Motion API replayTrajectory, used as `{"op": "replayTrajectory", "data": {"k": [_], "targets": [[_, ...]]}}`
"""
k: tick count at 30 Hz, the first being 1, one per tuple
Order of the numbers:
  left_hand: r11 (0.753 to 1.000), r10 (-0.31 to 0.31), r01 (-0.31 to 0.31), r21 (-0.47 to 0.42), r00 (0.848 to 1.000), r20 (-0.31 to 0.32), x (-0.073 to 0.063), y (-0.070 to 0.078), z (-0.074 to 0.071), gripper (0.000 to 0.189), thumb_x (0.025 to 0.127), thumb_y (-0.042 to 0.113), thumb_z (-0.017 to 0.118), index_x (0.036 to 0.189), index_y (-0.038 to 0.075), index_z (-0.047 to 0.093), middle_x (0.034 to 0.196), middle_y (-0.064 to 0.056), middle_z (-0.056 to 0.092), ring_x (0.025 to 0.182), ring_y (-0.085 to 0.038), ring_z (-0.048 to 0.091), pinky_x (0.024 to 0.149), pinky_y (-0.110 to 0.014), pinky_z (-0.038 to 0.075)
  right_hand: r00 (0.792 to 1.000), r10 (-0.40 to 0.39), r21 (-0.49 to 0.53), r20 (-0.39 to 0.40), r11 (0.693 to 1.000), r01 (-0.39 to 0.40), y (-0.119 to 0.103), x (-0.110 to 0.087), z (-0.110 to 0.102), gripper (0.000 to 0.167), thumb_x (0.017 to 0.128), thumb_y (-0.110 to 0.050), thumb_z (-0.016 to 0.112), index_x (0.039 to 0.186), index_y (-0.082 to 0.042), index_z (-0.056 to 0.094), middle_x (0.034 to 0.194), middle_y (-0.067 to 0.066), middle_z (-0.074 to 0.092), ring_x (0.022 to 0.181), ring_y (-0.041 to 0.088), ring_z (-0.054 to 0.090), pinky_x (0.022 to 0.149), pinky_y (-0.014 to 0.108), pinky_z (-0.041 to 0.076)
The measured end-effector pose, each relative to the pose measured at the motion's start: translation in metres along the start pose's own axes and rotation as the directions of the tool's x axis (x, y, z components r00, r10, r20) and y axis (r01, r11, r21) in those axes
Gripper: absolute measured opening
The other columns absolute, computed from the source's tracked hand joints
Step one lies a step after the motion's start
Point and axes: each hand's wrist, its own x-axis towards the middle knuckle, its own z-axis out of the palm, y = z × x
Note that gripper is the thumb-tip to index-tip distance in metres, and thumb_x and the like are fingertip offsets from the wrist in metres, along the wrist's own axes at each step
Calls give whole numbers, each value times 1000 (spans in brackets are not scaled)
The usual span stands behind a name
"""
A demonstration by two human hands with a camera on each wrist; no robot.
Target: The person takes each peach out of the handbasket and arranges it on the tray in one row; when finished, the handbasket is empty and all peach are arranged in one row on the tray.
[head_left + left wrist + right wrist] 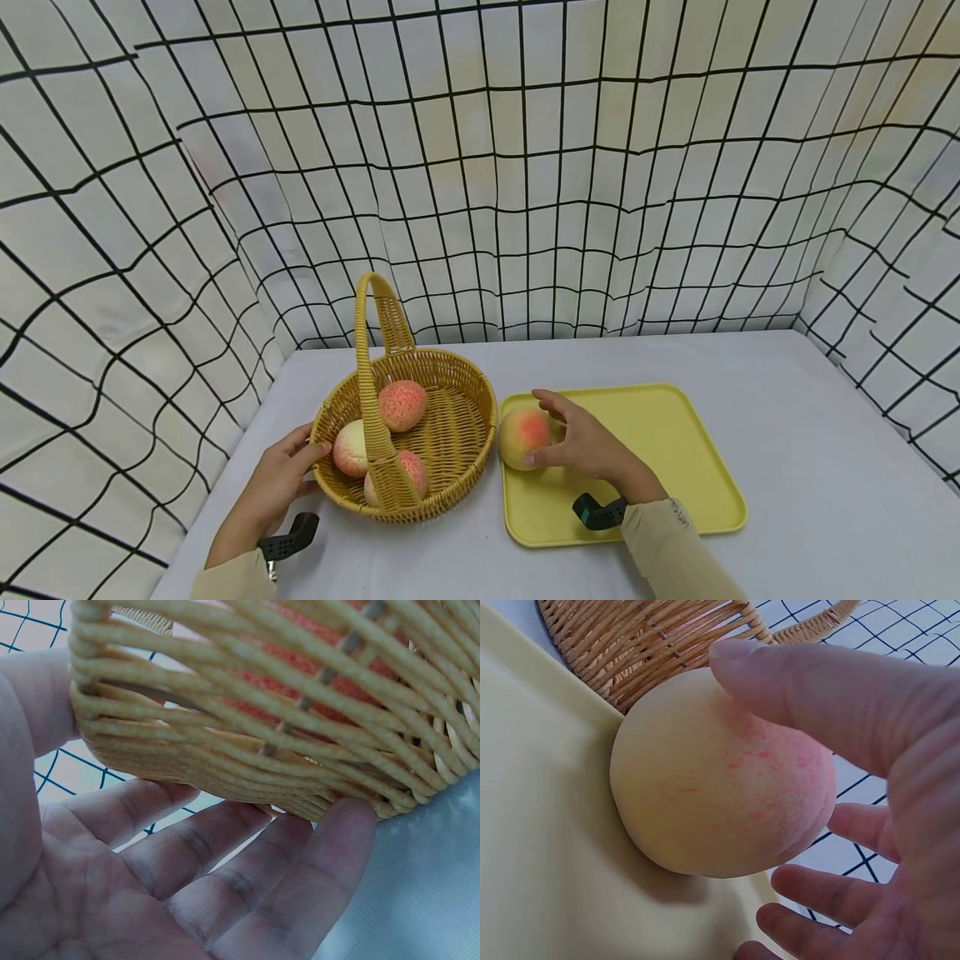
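Note:
A wicker basket [450,492] with an upright handle stands on the left, holding several peaches: a red one [402,405], a pale one [349,448] and another, pink one [414,473] partly behind the handle. My left hand [277,477] grips the basket's left side, thumb at the rim and fingers under the woven wall [225,735]. To the right, a yellow-and-red peach [517,437] sits at the left edge of a yellow tray [660,467]. Around its right side is my right hand [588,446], fingers spread and thumb [802,690] overlapping the peach in the right wrist view.
A white cloth covers the table [787,433]. White walls with a black grid [525,183] enclose it at the back and both sides. The basket's right wall stands close beside the tray's left edge. A black wrist camera [288,537] sits on the left wrist.

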Motion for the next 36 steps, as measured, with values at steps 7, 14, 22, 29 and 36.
{"op": "replayTrajectory", "data": {"k": [7, 14, 22, 29, 36], "targets": [[1000, 10, -10, -18, 1000, 8, -3, -1, 0, 61, 111, 24, 47, 163, 0, 26, 162, -31, 34, 143, -46, 43, 94, -44, 60, 999, -40, -16, 11, 999, 40, 2, 0, -3, 102, 80, -31, 91, 163, -11, 35, 168, 12, 32, 153, 46, 29, 118, 66, 31], [1000, 4, -4, -21, 1000, 10, -4, -1, 0, 62, 111, 25, 47, 163, 1, 25, 162, -31, 33, 143, -47, 43, 94, -44, 60, 999, -43, -13, 11, 999, 43, 3, -2, -3, 101, 81, -31, 89, 163, -13, 34, 169, 10, 31, 153, 46, 28, 119, 66, 29], [1000, -3, 4, -19, 1000, 12, -2, 1, 1, 62, 111, 26, 47, 163, 1, 26, 162, -31, 33, 144, -47, 42, 96, -46, 59, 1000, -30, -31, -2, 999, 30, 1, -4, -5, 103, 81, -37, 88, 165, -20, 31, 170, 2, 29, 154, 42, 27, 118, 67, 31], [1000, 8, -8, -10, 1000, 13, -2, 1, 1, 61, 111, 26, 47, 163, 1, 26, 162, -30, 34, 142, -46, 44, 95, -45, 59, 999, -41, -74, -15, 996, 40, -7, -1, -9, 96, 88, -45, 81, 166, -25, 28, 170, 0, 29, 155, 40, 28, 118, 64, 33], [1000, 5, -5, -13, 1000, 13, -3, 1, 0, 60, 111, 24, 46, 163, 2, 26, 162, -30, 34, 143, -46, 44, 96, -46, 59, 996, -85, -141, -38, 987, 79, -27, 5, -13, 88, 94, -56, 70, 166, -28, 27, 171, 0, 26, 153, 41, 30, 120, 64, 30]]}}
